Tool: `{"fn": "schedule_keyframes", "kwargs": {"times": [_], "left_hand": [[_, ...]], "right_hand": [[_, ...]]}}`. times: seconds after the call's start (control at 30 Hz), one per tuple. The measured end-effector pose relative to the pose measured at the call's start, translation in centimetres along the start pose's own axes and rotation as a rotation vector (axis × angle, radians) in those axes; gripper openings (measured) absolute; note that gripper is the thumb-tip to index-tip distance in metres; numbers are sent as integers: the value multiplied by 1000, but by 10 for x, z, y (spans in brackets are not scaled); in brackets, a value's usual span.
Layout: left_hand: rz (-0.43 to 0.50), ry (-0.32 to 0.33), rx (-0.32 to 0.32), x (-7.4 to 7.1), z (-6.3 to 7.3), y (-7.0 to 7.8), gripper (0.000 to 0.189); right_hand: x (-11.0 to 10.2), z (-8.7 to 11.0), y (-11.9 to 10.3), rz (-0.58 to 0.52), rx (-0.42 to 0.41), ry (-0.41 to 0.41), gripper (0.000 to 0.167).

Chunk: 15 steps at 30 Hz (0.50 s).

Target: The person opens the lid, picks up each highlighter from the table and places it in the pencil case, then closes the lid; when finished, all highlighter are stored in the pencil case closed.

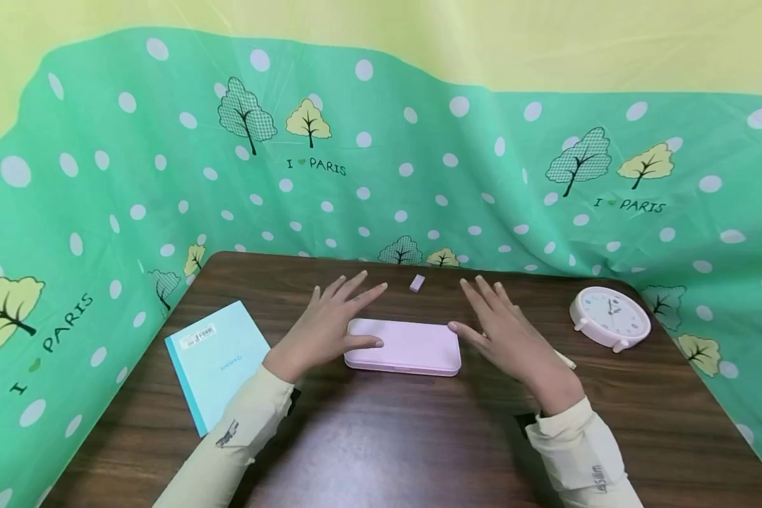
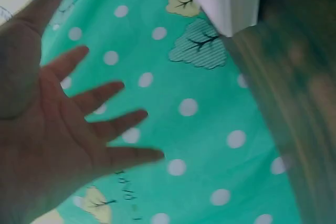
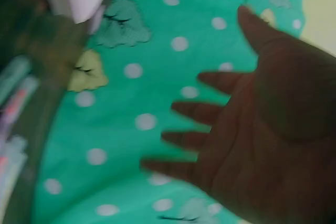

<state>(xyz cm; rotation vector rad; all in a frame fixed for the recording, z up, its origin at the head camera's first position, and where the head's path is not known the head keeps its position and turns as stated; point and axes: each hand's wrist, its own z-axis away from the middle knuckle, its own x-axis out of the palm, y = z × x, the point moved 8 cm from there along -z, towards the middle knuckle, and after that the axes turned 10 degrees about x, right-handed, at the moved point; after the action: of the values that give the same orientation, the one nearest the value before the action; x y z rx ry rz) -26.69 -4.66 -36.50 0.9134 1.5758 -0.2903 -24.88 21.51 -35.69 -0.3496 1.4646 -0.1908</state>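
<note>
A closed lilac case point(image 1: 413, 347), shaped like a pencil case, lies on the table in the head view. Fingers spread, the left hand point(image 1: 327, 326) is held at the case's left end, its thumb overlapping the lid in view. At the opposite end is the right hand point(image 1: 514, 344), also with straight fingers and its thumb by the case's right corner. Neither hand grips anything; whether the thumbs touch the case cannot be told. Both wrist views show bare palms, the left palm point(image 2: 58, 135) and the right palm point(image 3: 241, 135), with part of the case point(image 2: 244, 1) close by.
Behind the case lies a small lilac block point(image 1: 417, 283), perhaps an eraser. A light-blue notebook point(image 1: 219, 360) is at left, a round white clock point(image 1: 612, 317) at right. Several pens point(image 3: 16, 98) lie by the right hand, mostly hidden in the head view. A patterned green curtain point(image 1: 406, 212) borders the table.
</note>
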Motion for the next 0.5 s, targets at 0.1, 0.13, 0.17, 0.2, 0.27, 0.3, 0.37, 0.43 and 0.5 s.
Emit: {"fn": "schedule_keyframes", "kwargs": {"times": [0.1,0.13,0.17,0.2,0.27,0.3,0.37,0.43,0.5], "left_hand": [[122,-35,33,8,0,-7,95],[148,-52,36,11,-1,-9,97],[164,-71,34,14,0,-11,98],[172,-91,29,17,0,-14,99],[177,-132,15,24,0,-18,101],[173,-149,10,27,0,-20,102],[174,-176,7,33,1,-21,104],[190,-185,17,37,0,-22,103],[208,-193,32,41,-1,-21,102]], "right_hand": [[10,-1,14,-99,-56,-82,92],[13,-2,18,-127,-72,-103,93],[17,-3,22,-155,-88,-121,94],[20,-4,24,-183,-103,-138,95],[26,-7,28,-227,-134,-160,95],[28,-8,29,-242,-147,-165,95],[33,-10,30,-274,-164,-175,94],[38,-12,32,-301,-158,-186,93],[43,-14,33,-313,-154,-197,93]]}}
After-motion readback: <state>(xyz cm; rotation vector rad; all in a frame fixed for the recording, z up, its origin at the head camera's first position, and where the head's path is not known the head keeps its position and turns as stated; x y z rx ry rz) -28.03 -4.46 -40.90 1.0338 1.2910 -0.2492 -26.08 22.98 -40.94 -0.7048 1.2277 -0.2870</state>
